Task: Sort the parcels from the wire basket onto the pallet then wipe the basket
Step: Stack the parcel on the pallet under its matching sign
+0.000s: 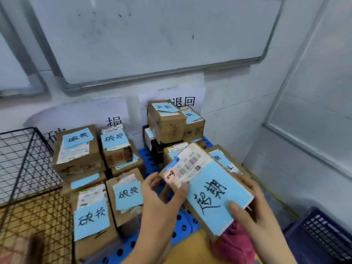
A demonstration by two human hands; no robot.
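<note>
Whiteboard (pixel 152 35): large white board in a grey metal frame, tilted across the upper half of the frame on the white wall.
Wire basket (pixel 24 164): black wire-mesh basket at the left edge; brown cardboard shows through its mesh at lower left.
Pallet (pixel 125 246): blue plastic pallet with round holes, from centre to bottom centre, set against the wall.
Left stack (pixel 76 155): brown cardboard boxes with light-blue handwritten slips, left of centre, piled on the pallet just beside the basket.
Rear stack (pixel 165 122): brown cardboard boxes with the same blue slips, upper centre, piled at the pallet's far side.
Held parcel (pixel 209 187): flat brown cardboard parcel with a white shipping label and a large light-blue handwritten slip, right of centre, tilted above the pallet between both hands.
Crate (pixel 323 233): dark blue slotted plastic crate, lower right corner.
Left hand (pixel 162 199): bottom centre; thumb on the shipping label, fingers curled beneath, grasping the parcel's left edge.
Right hand (pixel 253 206): lower right; thumb on the blue slip, fingers wrapped round the parcel's right edge.
Cloth (pixel 234 242): crumpled pink cloth, directly below the held parcel.
Wall signs (pixel 182 101): white paper sheets with black characters, behind the stacks.
</note>
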